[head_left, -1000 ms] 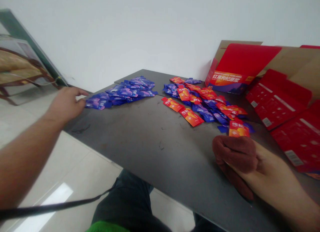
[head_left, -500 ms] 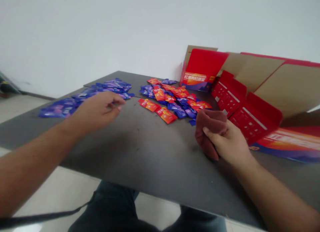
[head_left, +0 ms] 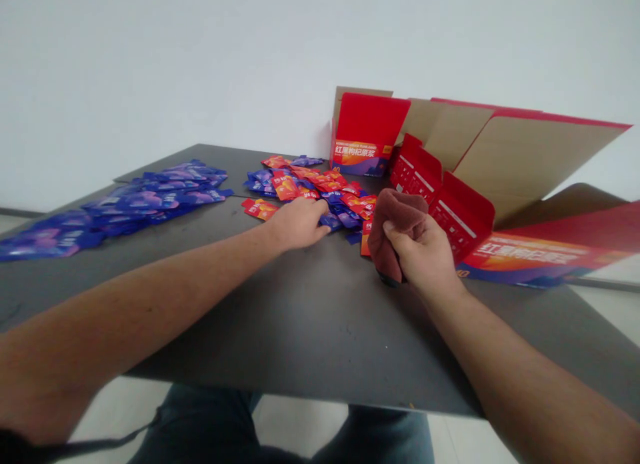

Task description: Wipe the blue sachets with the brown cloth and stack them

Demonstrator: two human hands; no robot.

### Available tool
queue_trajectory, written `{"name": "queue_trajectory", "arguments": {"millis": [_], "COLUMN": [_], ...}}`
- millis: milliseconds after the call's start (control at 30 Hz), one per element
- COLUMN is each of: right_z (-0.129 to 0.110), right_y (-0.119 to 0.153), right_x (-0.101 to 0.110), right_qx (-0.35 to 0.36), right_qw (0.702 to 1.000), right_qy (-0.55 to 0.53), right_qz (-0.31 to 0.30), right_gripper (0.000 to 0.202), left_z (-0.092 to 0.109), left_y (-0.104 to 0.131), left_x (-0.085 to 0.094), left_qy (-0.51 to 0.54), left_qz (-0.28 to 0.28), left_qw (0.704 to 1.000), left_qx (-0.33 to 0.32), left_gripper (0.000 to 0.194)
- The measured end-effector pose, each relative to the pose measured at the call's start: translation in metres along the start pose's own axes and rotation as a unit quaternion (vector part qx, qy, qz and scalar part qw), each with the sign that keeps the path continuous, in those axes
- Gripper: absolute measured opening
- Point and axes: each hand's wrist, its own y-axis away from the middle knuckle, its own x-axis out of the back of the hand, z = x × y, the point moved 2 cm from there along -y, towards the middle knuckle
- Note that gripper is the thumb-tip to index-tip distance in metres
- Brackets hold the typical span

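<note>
My left hand (head_left: 303,223) reaches over the front of a mixed pile of small sachets, its thumb and fingers apart around a blue sachet (head_left: 331,221). I see no sachet lifted in it. Orange-red sachets (head_left: 333,181) lie among the blue ones there. In my right hand (head_left: 430,254) is a folded brown cloth (head_left: 395,217), gripped between thumb and fingers above the table. An orange sachet (head_left: 367,239) shows beside the cloth, partly hidden by it. To the left spreads a long heap of blue sachets (head_left: 165,194).
A red printed carton (head_left: 373,127) stands at the back against the wall. At the right, a larger open carton (head_left: 545,257) has its flaps spread, tan inside. All rests on a dark grey table (head_left: 310,331); my legs are below its front edge.
My left hand has moved right, from beside the blue heap to the mixed pile. The view has turned right. My right hand keeps hold of the cloth.
</note>
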Motion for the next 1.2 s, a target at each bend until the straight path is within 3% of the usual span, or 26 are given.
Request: {"name": "queue_trajectory", "arguments": {"millis": [167,333,600,733,867,933,1033,1200], "right_z": [-0.001,-0.006,-0.006,-0.007,-0.008,-0.008,-0.009,-0.011], "right_y": [0.0,0.002,0.002,0.003,0.004,0.005,0.007,0.01], "right_x": [0.0,0.001,0.001,0.001,0.0,-0.001,-0.002,-0.004], "right_qx": [0.02,0.015,0.024,0.019,0.01,0.015,0.016,0.016], "right_qw": [0.999,0.999,0.997,0.997,0.997,0.997,0.998,0.998], "right_qy": [-0.04,-0.036,-0.051,-0.051,-0.057,-0.047,-0.016,0.003], "right_qz": [-0.013,-0.035,-0.052,-0.058,-0.058,-0.059,-0.053,-0.056], "right_gripper": [0.036,0.033,0.045,0.042,0.04,0.04,0.036,0.035], "left_z": [0.016,0.025,0.032,0.036,0.045,0.049,0.05,0.036], "left_y": [-0.024,-0.035,-0.032,-0.01,0.034,0.059,0.089,0.098], "left_x": [-0.015,-0.022,0.001,0.021,0.035,0.035,0.03,0.022], "left_qy": [-0.031,-0.05,-0.067,-0.09,-0.107,-0.084,-0.05,0.004], "left_qz": [-0.02,-0.036,-0.033,-0.032,-0.037,-0.068,-0.118,-0.158], "left_qw": [0.998,0.995,0.996,0.995,0.994,0.994,0.991,0.983], "left_qx": [0.056,0.078,0.047,0.034,0.015,0.015,0.036,0.096], "left_gripper": [0.062,0.061,0.058,0.056,0.051,0.047,0.056,0.078]}}
